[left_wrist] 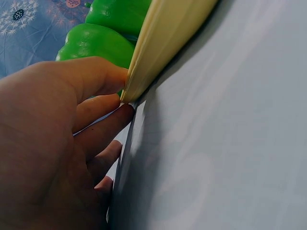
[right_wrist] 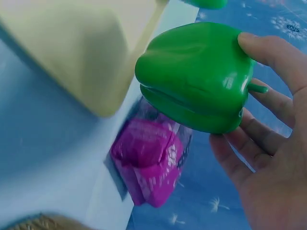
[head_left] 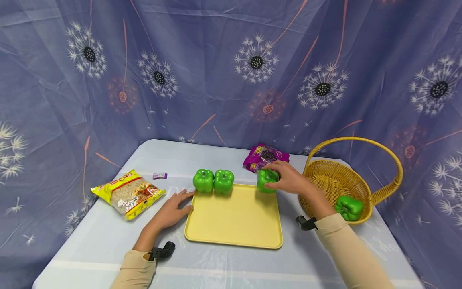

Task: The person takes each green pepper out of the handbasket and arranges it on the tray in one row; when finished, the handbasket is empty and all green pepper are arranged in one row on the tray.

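Observation:
Above the far right corner of the yellow tray (head_left: pixel 234 220), my right hand (head_left: pixel 288 178) holds a green bell pepper (head_left: pixel 267 181) between thumb and fingers. In the right wrist view the bell pepper (right_wrist: pixel 196 76) lies on its side, stem toward the palm. My left hand (head_left: pixel 174 210) rests at the tray's left edge; in the left wrist view its fairly straight thumb and fingertips touch the tray rim (left_wrist: pixel 153 52). Two more green bell peppers, a left one (head_left: pixel 203 180) and a right one (head_left: pixel 223 181), sit side by side at the tray's far left corner.
A wicker basket (head_left: pixel 386 192) with a tall handle stands at the right, holding a green bell pepper (head_left: pixel 349 208). Behind the right hand lies a purple candy bag (head_left: pixel 265 154). At the left are a yellow food packet (head_left: pixel 130 194) and a small purple wrapped candy (head_left: pixel 160 176).

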A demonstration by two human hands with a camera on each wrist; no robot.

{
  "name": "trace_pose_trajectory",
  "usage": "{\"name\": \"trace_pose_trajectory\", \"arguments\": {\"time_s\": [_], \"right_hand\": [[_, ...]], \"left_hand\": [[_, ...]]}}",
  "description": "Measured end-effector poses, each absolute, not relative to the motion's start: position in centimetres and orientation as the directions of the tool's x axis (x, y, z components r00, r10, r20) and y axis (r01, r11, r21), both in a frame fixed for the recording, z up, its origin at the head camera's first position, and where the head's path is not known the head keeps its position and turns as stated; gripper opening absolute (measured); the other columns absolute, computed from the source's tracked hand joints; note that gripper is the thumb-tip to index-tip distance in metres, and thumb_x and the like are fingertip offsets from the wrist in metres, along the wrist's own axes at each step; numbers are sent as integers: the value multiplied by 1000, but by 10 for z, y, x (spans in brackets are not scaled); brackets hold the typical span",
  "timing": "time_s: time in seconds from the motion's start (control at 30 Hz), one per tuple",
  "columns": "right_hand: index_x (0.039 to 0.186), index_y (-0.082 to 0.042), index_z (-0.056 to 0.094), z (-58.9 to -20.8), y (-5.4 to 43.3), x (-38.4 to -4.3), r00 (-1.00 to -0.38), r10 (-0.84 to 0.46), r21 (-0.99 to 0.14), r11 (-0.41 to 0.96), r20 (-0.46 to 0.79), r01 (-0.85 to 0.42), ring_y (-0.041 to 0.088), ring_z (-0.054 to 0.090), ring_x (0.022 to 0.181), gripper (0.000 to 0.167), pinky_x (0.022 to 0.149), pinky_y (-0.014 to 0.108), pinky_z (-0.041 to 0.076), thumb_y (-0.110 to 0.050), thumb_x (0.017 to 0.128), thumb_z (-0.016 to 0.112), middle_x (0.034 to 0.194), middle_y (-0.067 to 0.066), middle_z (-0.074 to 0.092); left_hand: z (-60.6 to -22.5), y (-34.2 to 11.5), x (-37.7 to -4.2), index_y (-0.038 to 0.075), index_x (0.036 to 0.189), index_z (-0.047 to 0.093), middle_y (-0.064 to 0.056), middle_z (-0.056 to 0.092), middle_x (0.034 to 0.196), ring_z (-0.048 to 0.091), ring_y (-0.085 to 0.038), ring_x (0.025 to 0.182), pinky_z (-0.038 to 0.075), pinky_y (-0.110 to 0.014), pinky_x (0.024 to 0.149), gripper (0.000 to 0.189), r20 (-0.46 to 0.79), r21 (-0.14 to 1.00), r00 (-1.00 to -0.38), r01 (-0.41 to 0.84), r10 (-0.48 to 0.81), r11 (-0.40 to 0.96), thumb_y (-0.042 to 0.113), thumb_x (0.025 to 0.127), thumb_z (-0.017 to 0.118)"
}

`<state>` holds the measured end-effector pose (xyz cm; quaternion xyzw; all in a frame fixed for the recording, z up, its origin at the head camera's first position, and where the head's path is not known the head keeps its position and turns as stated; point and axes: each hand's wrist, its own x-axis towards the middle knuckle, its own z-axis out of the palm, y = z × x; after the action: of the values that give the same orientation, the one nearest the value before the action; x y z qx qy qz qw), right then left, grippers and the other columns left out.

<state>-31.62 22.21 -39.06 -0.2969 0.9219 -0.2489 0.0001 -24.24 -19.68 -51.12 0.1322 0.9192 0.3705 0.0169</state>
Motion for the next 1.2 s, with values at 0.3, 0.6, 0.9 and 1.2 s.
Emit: {"name": "trace_pose_trajectory", "arguments": {"time_s": [0.3,0.6,0.9,1.2], "right_hand": [[129,-15,62,-400,196,-325,-821,-555,-483,687,133,-543,31,47,119,59,91,47,46,-35,77,81,130,12,53],[131,-11,60,-409,174,-330,-818,-569,-465,704,83,-537,35,38,131,64,104,52,35,-37,76,80,135,13,52],[132,-11,60,-413,157,-331,-821,-568,-460,714,59,-527,35,36,132,66,104,51,35,-39,76,80,139,17,48],[131,-11,60,-414,148,-330,-828,-557,-455,722,66,-522,33,39,128,66,103,48,37,-39,75,81,135,13,50]], "left_hand": [[-511,-196,-242,18,143,48,-21,31,151,16,-51,137,15,-64,108,51,52,690,-968,213,247,692,30,95,61],[-508,-196,-241,17,143,48,-21,31,151,15,-52,137,15,-65,108,52,44,687,-968,208,246,696,30,95,60],[-509,-196,-241,18,143,48,-21,30,152,14,-52,137,15,-66,107,52,40,690,-968,206,248,694,30,95,60],[-507,-195,-241,16,143,49,-22,31,151,15,-51,137,15,-64,108,51,51,688,-966,219,255,692,29,95,60]]}}
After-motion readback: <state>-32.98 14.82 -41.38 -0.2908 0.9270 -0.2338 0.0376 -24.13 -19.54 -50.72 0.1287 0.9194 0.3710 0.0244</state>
